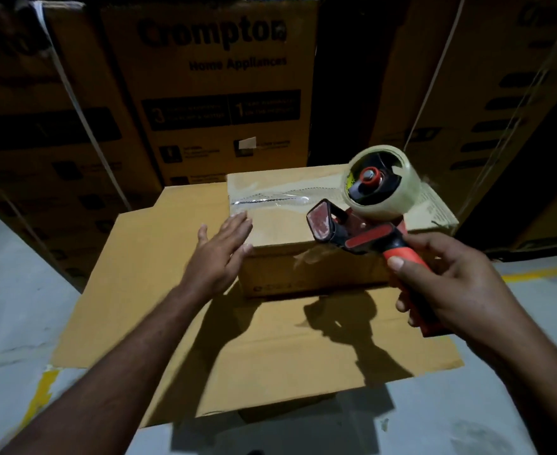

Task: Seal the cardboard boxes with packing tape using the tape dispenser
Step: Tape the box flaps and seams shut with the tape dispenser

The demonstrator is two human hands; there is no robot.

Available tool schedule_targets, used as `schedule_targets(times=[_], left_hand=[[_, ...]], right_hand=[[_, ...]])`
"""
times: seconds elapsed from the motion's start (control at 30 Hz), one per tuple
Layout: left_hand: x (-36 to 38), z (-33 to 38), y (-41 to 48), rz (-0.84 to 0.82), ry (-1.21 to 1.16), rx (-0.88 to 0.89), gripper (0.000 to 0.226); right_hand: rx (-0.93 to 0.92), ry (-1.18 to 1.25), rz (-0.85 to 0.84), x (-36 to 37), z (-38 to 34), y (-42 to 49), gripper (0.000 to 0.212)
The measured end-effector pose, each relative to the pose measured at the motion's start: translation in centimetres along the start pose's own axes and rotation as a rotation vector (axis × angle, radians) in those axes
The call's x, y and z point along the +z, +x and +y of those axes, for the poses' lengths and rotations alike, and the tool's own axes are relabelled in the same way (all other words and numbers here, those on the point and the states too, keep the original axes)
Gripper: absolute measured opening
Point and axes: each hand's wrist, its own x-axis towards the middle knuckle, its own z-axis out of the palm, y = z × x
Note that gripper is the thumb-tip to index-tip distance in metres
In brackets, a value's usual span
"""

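A small cardboard box [290, 224] sits at the centre on a flattened cardboard sheet [178, 310]. Clear tape [270, 200] runs along the seam on its top. My left hand [219, 249] is flat, fingers straight, at the box's near-left top corner. My right hand [447, 280] grips the red-and-black handle of the tape dispenser [369, 221], which carries a roll of clear tape [383, 180]. The dispenser is held above the box's right side, its nose pointing left. A loose bit of tape hangs on the box's front face below the dispenser.
Tall printed cartons [218, 93] bound with white straps stand stacked right behind the box, filling the back. A grey concrete floor [11, 307] with yellow painted lines [539, 274] surrounds the cardboard sheet left, right and near.
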Motion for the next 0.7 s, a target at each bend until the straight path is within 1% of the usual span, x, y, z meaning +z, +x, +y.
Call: schedule_targets(times=[0.17, 0.23, 0.3, 0.37, 0.4, 0.47, 0.53, 0.6, 0.63, 0.67, 0.7], left_hand=[[0.3, 1.8, 2.0, 0.135, -0.281, -0.196, 0.063], [1.1, 2.4, 2.7, 0.175, -0.394, -0.276, 0.059], [2.0, 2.4, 2.7, 0.270, -0.458, -0.311, 0.054], [3.0, 2.2, 2.2, 0.352, -0.498, -0.296, 0.054], [3.2, 2.0, 2.2, 0.363, -0.547, -0.286, 0.055], [3.1, 1.5, 2.7, 0.327, -0.677, -0.287, 0.054], [2.1, 0.8, 3.0, 0.278, -0.762, -0.288, 0.043], [0.4, -0.1, 3.7, 0.304, -0.722, -0.330, 0.032], [-0.6, -0.5, 4.6, 0.338, -0.635, -0.363, 0.032], [-1.4, -0.8, 5.8, 0.348, -0.529, -0.395, 0.038], [-1.9, -0.9, 7.3, 0.307, -0.445, -0.418, 0.047]], right_hand=[[-0.043, 0.136, 0.009, 5.8, 0.4, 3.2, 0.031], [-0.045, 0.174, 0.011, 7.8, 0.5, 4.3, 0.034], [-0.032, 0.217, -0.004, 9.2, 0.5, 5.2, 0.034], [0.002, 0.273, -0.031, 9.9, 0.4, 5.7, 0.032], [0.021, 0.274, -0.035, 10.1, 0.2, 5.9, 0.031], [0.042, 0.252, -0.030, 10.0, 0.0, 6.1, 0.030], [0.040, 0.249, -0.018, 9.7, -0.2, 6.2, 0.030], [0.034, 0.247, 0.009, 9.2, -0.4, 6.3, 0.032], [0.027, 0.236, 0.025, 9.0, -0.5, 6.3, 0.033], [0.019, 0.225, 0.037, 8.8, -0.7, 6.4, 0.033], [0.010, 0.218, 0.049, 8.7, -0.8, 6.5, 0.033]])
